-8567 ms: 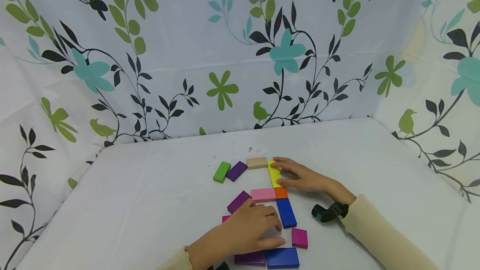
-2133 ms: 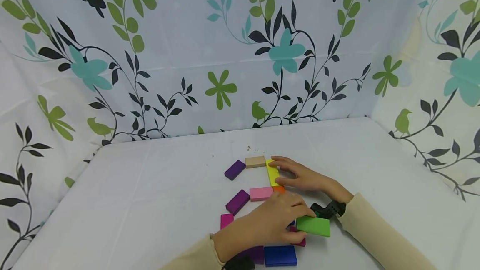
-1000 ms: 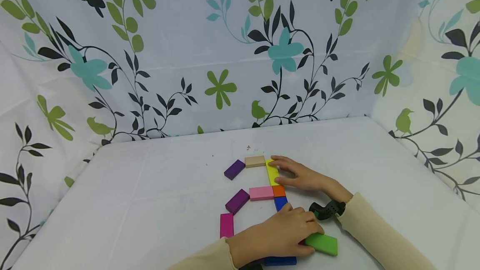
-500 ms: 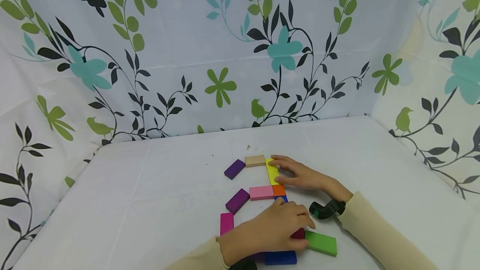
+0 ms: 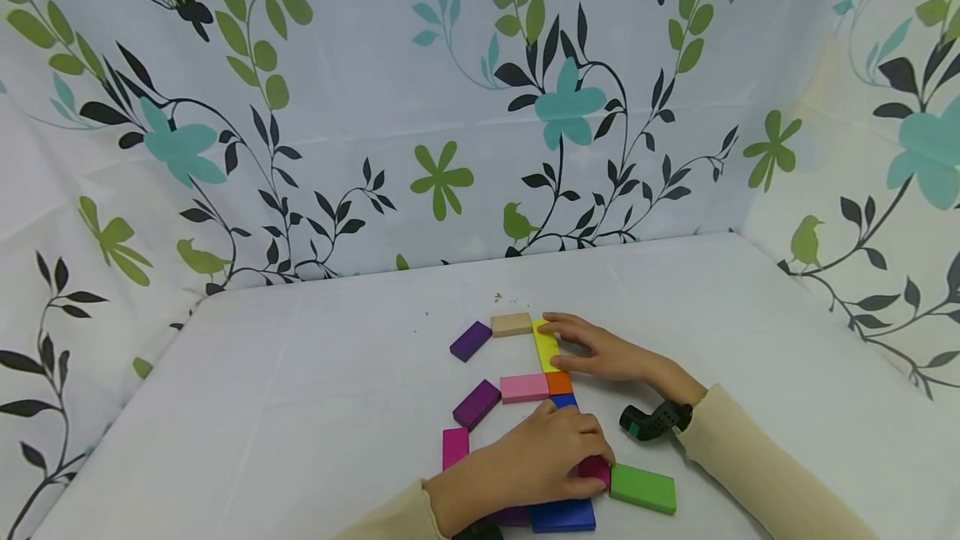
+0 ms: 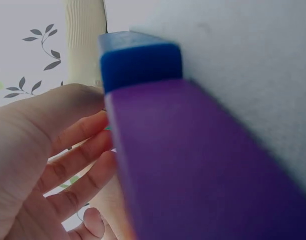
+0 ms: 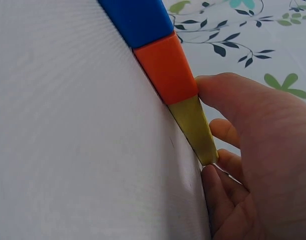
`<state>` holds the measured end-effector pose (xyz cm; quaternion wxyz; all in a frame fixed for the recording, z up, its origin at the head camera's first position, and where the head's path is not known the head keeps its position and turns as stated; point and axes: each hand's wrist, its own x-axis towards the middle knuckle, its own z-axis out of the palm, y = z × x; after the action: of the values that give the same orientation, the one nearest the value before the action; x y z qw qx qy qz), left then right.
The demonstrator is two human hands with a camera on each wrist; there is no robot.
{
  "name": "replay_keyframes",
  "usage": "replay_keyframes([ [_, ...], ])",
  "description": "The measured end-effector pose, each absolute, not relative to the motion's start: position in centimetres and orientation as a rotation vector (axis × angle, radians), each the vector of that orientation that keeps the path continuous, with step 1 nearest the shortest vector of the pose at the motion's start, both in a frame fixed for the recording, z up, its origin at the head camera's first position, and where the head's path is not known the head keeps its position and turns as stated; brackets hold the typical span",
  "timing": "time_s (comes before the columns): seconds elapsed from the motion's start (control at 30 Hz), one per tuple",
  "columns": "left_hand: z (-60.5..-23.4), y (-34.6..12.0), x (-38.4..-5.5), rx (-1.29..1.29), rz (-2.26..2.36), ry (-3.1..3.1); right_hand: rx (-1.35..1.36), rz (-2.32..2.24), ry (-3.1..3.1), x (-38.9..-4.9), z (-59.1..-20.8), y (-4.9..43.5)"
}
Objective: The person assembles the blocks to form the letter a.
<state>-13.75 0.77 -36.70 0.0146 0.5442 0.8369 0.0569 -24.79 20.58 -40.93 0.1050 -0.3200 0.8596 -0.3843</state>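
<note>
In the head view my left hand (image 5: 536, 457) has thumb and forefinger at two sides of a small magenta block (image 5: 595, 472), pinching it. Right beside that block lies a green block (image 5: 642, 489), flat on the table. Under the left hand are a blue block (image 5: 564, 515) and a purple block (image 6: 192, 160), partly covered. My right hand (image 5: 600, 348) rests its thumb and fingertips along a yellow block (image 5: 547, 348). In the right wrist view, that yellow block (image 7: 195, 127) adjoins an orange block (image 7: 167, 70) and a blue one (image 7: 140, 20).
Toward the back are a tan block (image 5: 512, 324) and a dark purple block (image 5: 471, 342). A pink block (image 5: 524, 388), another purple block (image 5: 476, 404) and a tall magenta block (image 5: 454, 448) continue the outline. A patterned cloth (image 5: 337, 148) hangs behind the white table (image 5: 322, 407).
The green block went from the back left to the right of the small magenta block. My left hand let it go and shifted left onto the magenta block. My right hand stayed put.
</note>
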Motion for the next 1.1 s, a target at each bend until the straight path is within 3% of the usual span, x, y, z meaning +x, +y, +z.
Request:
replay_keyframes([
  [0.37,-36.5,0.5,-14.1,1.688,0.199,2.641,-0.952,-1.14,2.529,-25.3,-41.0,20.7],
  [1.1,-35.8,-3.1,-12.6,1.427,0.188,2.643,-0.934,-1.123,2.524,-25.9,-40.8,21.0],
])
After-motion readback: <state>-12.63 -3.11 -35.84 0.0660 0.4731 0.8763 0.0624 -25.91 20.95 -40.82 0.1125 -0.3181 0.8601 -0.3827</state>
